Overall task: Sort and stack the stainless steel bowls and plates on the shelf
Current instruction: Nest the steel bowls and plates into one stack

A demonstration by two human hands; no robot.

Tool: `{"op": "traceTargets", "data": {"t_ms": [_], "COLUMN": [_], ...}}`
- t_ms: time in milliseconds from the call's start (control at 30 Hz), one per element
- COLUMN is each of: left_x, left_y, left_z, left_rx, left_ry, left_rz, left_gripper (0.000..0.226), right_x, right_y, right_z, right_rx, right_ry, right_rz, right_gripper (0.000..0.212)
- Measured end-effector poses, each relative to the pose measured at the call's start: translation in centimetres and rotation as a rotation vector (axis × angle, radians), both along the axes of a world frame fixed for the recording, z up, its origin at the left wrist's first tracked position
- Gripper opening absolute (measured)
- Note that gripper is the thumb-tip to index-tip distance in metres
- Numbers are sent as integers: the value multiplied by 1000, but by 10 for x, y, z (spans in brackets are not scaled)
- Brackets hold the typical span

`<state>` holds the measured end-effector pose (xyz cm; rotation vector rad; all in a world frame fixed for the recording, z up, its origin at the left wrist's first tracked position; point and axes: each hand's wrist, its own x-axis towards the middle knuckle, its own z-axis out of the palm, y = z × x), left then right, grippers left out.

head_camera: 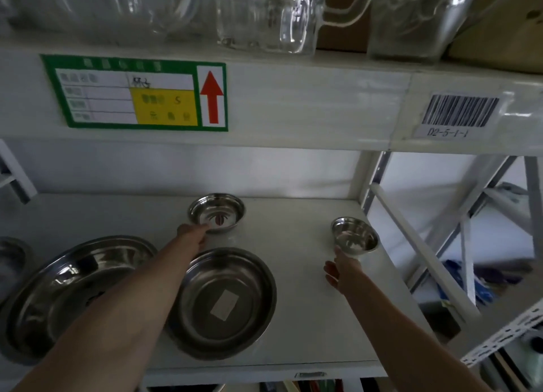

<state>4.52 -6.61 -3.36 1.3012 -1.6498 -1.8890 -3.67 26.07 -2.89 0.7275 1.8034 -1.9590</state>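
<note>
Round steel plate (223,303), shiny bowls (355,238), white shelf (299,274)

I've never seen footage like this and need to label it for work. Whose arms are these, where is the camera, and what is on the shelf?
There is no machine here: the arms belong to a person wearing a camera on their head, so the single picture looks forward and down over their own arms at a white shelf.

On it stand several steel dishes. A big plate sits at the left, a medium plate with a pale sticker inside lies in the middle, a small dish stands farther back, and a small bowl is at the right.

The left hand reaches to the rim of the small dish. The right hand is open, its fingertips at the small bowl. Neither dish is clearly lifted. Above, glass jugs stand on the next shelf.
</note>
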Motion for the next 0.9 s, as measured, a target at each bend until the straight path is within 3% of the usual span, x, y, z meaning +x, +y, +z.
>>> {"op": "traceTargets", "data": {"t_ms": [167, 533, 900], "left_x": [-18, -36, -39], "left_y": [-7, -14, -22], "left_z": [0, -11, -20], "left_rx": [42, 158, 202], "left_ry": [-38, 10, 65], "left_rz": [2, 20, 48], "left_gripper": [46, 39, 42], "right_x": [-19, -50, -66], "right_y": [12, 18, 15], "right_z": [-4, -16, -29], "right_rx": [-6, -26, -96], "right_ry": [27, 28, 19], "right_rz": [-39, -153, -290], "right_gripper": [38, 26, 42]}}
